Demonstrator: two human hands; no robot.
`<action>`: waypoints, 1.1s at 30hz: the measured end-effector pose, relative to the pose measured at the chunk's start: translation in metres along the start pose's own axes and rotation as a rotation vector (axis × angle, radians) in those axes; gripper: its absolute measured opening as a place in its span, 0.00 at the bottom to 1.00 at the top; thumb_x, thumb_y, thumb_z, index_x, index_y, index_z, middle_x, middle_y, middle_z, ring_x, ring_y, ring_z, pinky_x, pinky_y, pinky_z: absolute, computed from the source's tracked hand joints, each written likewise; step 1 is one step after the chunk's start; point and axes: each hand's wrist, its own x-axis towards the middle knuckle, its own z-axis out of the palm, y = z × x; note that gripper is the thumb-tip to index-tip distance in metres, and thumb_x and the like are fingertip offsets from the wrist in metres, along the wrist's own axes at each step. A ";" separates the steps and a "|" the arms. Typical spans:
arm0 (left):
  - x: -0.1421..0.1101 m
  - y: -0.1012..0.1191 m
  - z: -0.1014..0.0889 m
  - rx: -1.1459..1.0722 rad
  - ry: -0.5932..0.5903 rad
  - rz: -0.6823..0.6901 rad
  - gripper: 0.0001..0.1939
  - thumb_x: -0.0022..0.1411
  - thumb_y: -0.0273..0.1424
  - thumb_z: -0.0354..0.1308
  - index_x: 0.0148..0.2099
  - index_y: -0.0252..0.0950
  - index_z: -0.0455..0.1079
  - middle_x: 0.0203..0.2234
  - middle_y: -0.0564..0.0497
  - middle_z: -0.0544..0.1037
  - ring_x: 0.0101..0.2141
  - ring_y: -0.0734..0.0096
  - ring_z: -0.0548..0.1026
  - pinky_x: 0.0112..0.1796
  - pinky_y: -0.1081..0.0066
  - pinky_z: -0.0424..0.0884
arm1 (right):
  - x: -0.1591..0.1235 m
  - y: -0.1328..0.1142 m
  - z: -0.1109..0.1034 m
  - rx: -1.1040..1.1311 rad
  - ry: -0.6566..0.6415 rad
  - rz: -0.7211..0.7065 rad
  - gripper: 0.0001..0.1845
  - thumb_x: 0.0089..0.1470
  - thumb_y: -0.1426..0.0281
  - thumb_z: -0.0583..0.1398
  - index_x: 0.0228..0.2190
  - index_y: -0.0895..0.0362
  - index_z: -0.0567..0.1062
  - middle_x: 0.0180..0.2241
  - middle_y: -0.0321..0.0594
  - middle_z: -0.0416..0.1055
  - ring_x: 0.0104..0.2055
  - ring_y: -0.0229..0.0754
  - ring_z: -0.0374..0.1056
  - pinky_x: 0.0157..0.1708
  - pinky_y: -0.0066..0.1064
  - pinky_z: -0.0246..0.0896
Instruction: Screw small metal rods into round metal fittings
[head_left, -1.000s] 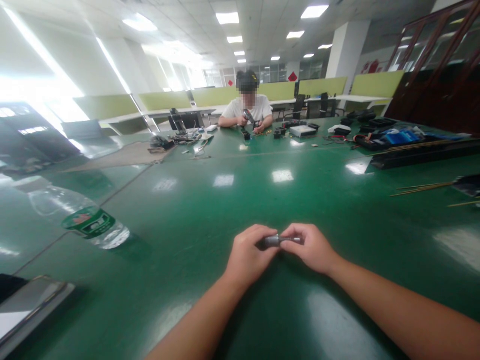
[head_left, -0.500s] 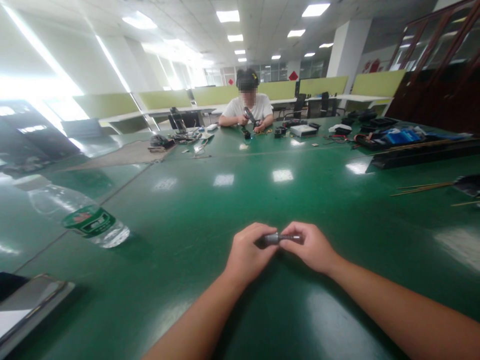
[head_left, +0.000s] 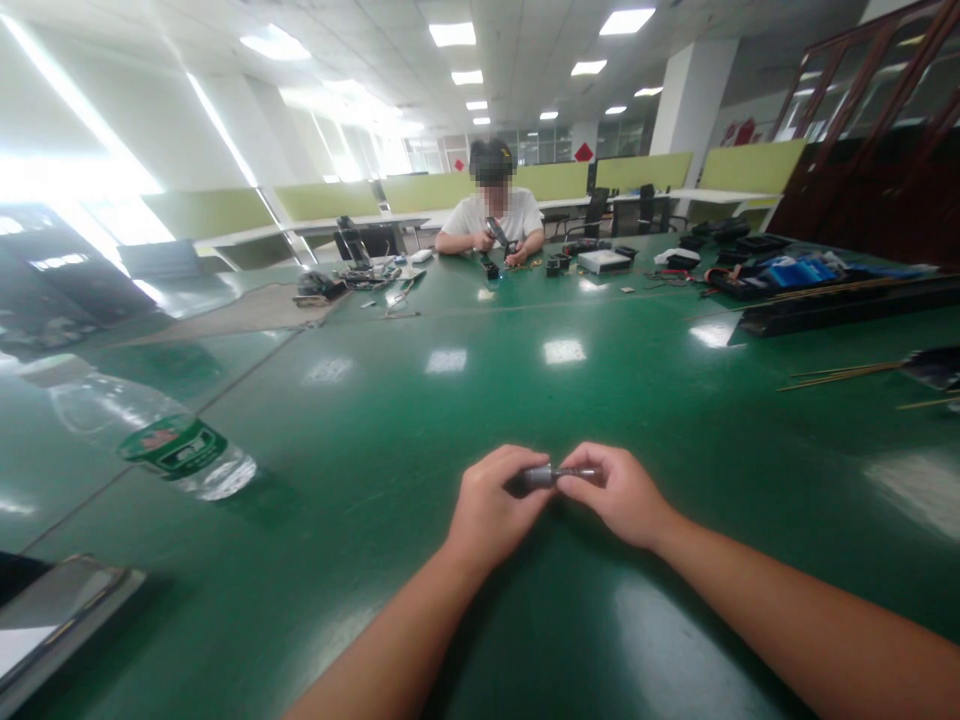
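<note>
Between my hands lies a small cylindrical tool (head_left: 538, 477), level and pointing left to right, with a thick grey body and a thinner metal shaft. My left hand (head_left: 489, 508) is closed around the thick end, its fingers hiding part of the body. With thumb and fingers, my right hand (head_left: 621, 497) pinches the thin shaft, whose tip shows just past the fingers. Both hands are low over the green tabletop (head_left: 390, 440). The exact kind of tool is too small to make out.
A water bottle (head_left: 176, 445) is on the left, with a grey-edged flat device (head_left: 67, 625) nearer me. Across the table, a person (head_left: 491, 215) holds a dark tool. Electronic parts, a white box (head_left: 604, 261), a black tray (head_left: 825, 305) and thin rods (head_left: 844, 374) lie around.
The view has shifted very slightly. My hands keep the same grip on the cylindrical tool, with hardly any movement.
</note>
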 end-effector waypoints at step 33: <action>0.001 0.000 -0.004 0.028 0.073 -0.046 0.13 0.52 0.25 0.68 0.41 0.38 0.76 0.36 0.50 0.80 0.37 0.67 0.77 0.41 0.68 0.73 | 0.002 0.009 -0.001 0.031 0.047 0.021 0.08 0.54 0.65 0.62 0.33 0.58 0.73 0.26 0.34 0.70 0.28 0.38 0.65 0.30 0.29 0.59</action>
